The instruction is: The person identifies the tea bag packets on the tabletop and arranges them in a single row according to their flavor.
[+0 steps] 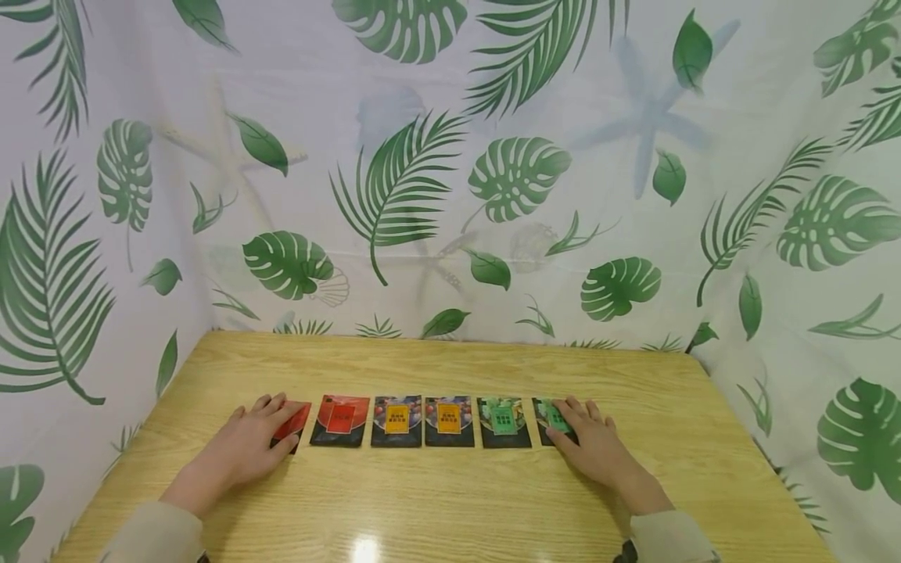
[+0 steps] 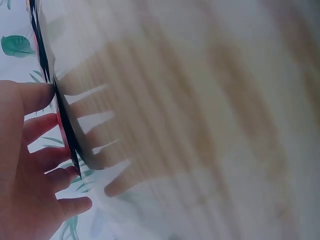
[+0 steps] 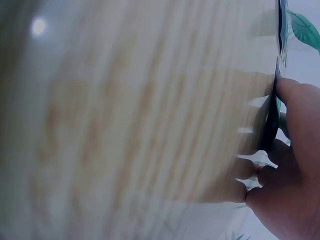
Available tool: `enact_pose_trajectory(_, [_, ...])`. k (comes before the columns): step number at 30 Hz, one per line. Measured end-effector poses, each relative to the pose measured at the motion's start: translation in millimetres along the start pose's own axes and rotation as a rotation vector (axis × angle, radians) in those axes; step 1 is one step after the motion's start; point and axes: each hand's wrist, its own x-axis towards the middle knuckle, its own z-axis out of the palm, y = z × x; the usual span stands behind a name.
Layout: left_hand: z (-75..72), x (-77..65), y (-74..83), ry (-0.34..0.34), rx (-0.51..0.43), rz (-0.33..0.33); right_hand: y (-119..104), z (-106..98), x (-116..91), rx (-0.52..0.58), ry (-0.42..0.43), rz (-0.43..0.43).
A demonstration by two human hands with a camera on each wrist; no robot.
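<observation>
In the head view, flat packets lie in a row across the table. My left hand (image 1: 248, 444) rests on the leftmost red and black packet (image 1: 294, 422), covering its left part. The left wrist view has that packet (image 2: 70, 132) edge-on, with the thumb and fingers on it. At the row's other end, my right hand (image 1: 593, 442) touches the rightmost green and black packet (image 1: 548, 412), hiding its right side. Between the hands lie another red packet (image 1: 340, 422), two packets with orange labels (image 1: 397, 421) (image 1: 448, 421) and another green packet (image 1: 504, 422).
The wooden table (image 1: 422, 500) has a glossy top that mirrors the hands in both wrist views. A white cloth (image 1: 436, 297) printed with green leaves stands behind the table and along both sides.
</observation>
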Motion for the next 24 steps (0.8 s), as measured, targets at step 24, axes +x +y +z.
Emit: enact_pose_trajectory(24, [-1.5,4.6,-1.6,0.047,0.006,-0.029,0.4,-1.5,5.0,0.007,-0.001,-0.019])
